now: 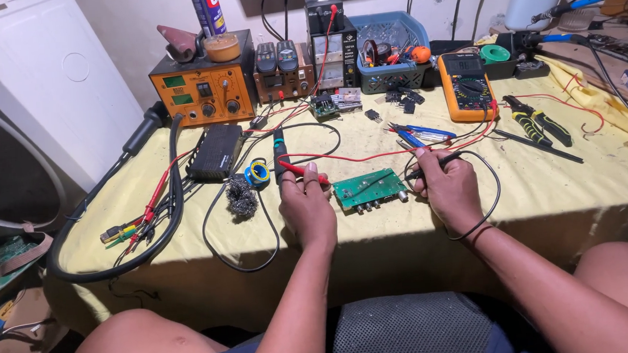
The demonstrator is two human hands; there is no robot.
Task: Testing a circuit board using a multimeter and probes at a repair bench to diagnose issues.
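Two hands grip probes (left (pixel 305 197) red, right (pixel 441 179) black) beside circuit board (pixel 369 188).

Small electronics repair bench, likely a home or back-room workshop. Work table (pixel 547 184) covered in a yellow cloth, pushed against a plain wall. Along the back: orange soldering station (pixel 203 89) with its black hose and handpiece, a bench power supply (pixel 331 48), a blue plastic basket (pixel 393 37) of parts. An orange multimeter (pixel 466 86) with red and black leads lies on the cloth. Also a solder spool (pixel 257 173), wire-wool tip cleaner (pixel 241 197), pliers (pixel 539 123), loose components, a bare green circuit board (pixel 369 189). Cables trail everywhere. Cardboard and scrap boards lie on the floor at left.
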